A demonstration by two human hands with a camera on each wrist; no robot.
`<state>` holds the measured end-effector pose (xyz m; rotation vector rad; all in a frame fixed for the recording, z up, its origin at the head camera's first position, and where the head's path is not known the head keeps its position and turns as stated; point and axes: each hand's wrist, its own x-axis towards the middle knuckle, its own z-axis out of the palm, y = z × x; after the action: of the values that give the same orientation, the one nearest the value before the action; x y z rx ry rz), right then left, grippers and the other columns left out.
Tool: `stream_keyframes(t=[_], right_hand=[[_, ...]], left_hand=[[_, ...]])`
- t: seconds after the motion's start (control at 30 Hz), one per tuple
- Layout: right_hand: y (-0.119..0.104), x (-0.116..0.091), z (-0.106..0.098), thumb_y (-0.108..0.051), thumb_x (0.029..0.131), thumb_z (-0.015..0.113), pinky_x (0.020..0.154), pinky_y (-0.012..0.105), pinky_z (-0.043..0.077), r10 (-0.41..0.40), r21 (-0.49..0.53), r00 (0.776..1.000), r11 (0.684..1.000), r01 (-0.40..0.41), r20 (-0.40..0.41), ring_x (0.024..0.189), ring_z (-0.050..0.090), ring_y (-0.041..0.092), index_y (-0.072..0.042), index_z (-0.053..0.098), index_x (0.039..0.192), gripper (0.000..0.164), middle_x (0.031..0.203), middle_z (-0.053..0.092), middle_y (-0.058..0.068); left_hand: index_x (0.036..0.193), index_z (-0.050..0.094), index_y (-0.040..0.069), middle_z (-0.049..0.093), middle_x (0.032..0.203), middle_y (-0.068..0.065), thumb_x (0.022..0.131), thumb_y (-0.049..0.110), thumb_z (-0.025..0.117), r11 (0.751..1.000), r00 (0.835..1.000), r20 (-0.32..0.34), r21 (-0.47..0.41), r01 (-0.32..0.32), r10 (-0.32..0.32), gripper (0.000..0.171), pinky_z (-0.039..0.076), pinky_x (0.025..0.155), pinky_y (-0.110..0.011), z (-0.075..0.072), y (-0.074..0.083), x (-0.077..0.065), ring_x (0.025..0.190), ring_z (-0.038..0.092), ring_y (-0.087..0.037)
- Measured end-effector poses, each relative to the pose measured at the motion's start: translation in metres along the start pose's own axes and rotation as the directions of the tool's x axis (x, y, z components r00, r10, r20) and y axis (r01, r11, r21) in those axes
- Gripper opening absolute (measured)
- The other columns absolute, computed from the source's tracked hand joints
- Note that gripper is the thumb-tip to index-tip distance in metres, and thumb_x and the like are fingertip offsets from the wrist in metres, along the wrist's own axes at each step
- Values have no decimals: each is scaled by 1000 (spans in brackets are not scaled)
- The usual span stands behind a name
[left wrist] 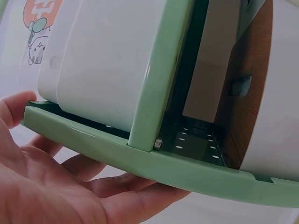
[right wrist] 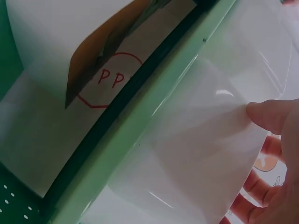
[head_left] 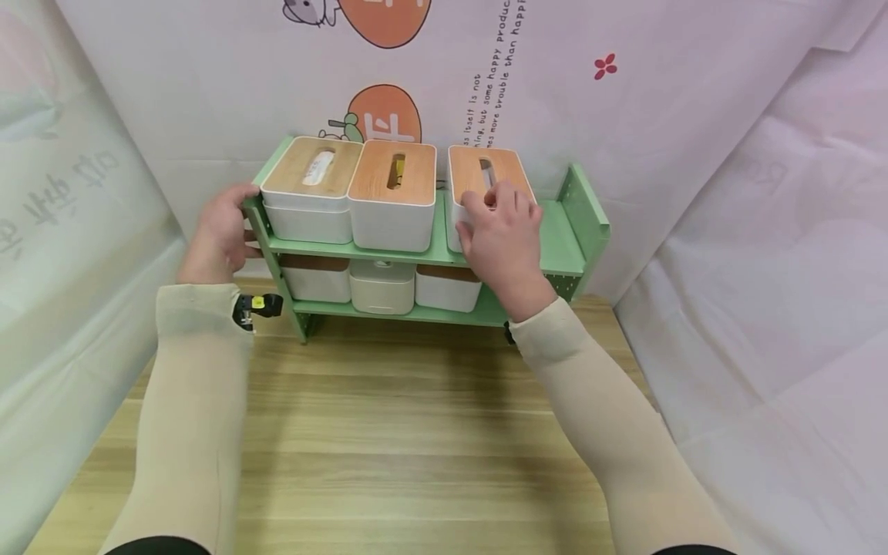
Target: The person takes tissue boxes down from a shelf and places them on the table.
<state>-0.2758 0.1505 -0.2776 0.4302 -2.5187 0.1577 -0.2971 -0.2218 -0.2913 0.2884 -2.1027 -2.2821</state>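
My right hand (head_left: 505, 240) grips the right-hand tissue box (head_left: 512, 163) on the green shelf's (head_left: 572, 254) upper tier. Its fingers bend over the wooden lid near the slot. In the right wrist view the thumb (right wrist: 266, 115) presses the white front wall (right wrist: 196, 154) of that box. My left hand (head_left: 223, 231) holds the shelf's left side panel (left wrist: 93, 142). Its thumb (left wrist: 18, 105) hooks at the panel's upper edge and the fingers lie along the outer face. Two more tissue boxes stand to the left, one with a pale lid (head_left: 291, 166) and one with an orange-brown lid (head_left: 375, 173).
Below, the lower tier carries a white wood-lidded box (head_left: 315, 287), a cream lidded container (head_left: 381, 293) and another white wood-lidded box (head_left: 447, 293). The shelf stands on a wood-grain surface (head_left: 388, 432). A printed white sheet (head_left: 555, 100) hangs behind, with others at both sides.
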Motion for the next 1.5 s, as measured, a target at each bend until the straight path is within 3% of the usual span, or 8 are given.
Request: stream_keyframes(t=[0.2, 0.5, 0.73, 0.87, 1.1, 1.23, 1.4, 1.5], right_hand=[[3, -1, -1, -33, 99, 60, 84, 51, 34, 19, -17, 1000, 1000, -19, 8, 100, 41, 35, -20, 56, 121, 26, 109, 42, 12], [7, -5, -4, -33, 99, 60, 85, 52, 33, 47, -12, 999, 999, -47, 7, 101, 40, 36, -19, 56, 119, 24, 110, 42, 12], [10, -6, -7, -31, 98, 61, 84, 53, 34, 55, -20, 998, 998, -55, 7, 100, 40, 37, -19, 56, 118, 23, 109, 43, 12], [14, -8, -8, -31, 98, 62, 82, 53, 35, 59, -25, 998, 998, -59, -7, 99, 40, 38, -18, 56, 117, 23, 108, 44, 13], [26, -13, -9, -28, 96, 65, 79, 56, 35, 80, -13, 995, 997, -81, -58, 96, 41, 38, -16, 58, 111, 20, 103, 44, 14], [32, -16, -14, -27, 95, 64, 78, 56, 35, 120, -5, 992, 993, -120, -45, 96, 41, 38, -16, 59, 111, 20, 102, 43, 14], [40, -18, -22, -30, 95, 63, 87, 59, 36, 134, 35, 989, 991, -132, -57, 106, 45, 43, -15, 59, 124, 33, 117, 46, 23], [45, -18, -24, -35, 96, 62, 98, 59, 34, 159, 52, 987, 986, -158, -19, 119, 42, 47, -18, 54, 136, 45, 133, 40, 30]], left_hand=[[118, 50, 18, 43, 125, -4, 103, 47, 47, 1000, 1000, -1, 7, -2, 2, 33, 50, 77, -45, -2, 0, -1, 107, 48, -35], [135, 46, 16, 34, 145, -10, 103, 49, 46, 1000, 1000, -1, 4, 11, -11, 46, 37, 99, -58, 0, 0, 1, 112, 45, -36], [120, 52, 17, 44, 126, -5, 102, 48, 48, 1000, 1000, -6, 1, 1, -1, 36, 47, 81, -48, 0, -1, 0, 108, 47, -35], [119, 52, 17, 45, 125, -4, 102, 49, 48, 1000, 1000, -17, 2, 8, -8, 36, 48, 80, -48, 0, 0, 0, 109, 47, -36], [122, 51, 18, 42, 133, -6, 102, 49, 47, 1000, 1000, 1, -11, 15, -15, 37, 43, 91, -54, 1, -2, 1, 111, 45, -35], [125, 51, 19, 38, 140, -7, 102, 50, 46, 1000, 1000, -9, 1, 15, -15, 39, 41, 95, -54, 1, -2, 2, 110, 45, -33], [128, 50, 19, 36, 142, -7, 102, 49, 46, 1000, 1000, -6, -8, 18, -18, 40, 40, 95, -53, 1, -1, 3, 108, 46, -32], [128, 49, 20, 36, 143, -7, 103, 50, 46, 1000, 1000, -4, -12, 23, -23, 40, 39, 97, -54, 0, -1, 4, 108, 46, -31]])
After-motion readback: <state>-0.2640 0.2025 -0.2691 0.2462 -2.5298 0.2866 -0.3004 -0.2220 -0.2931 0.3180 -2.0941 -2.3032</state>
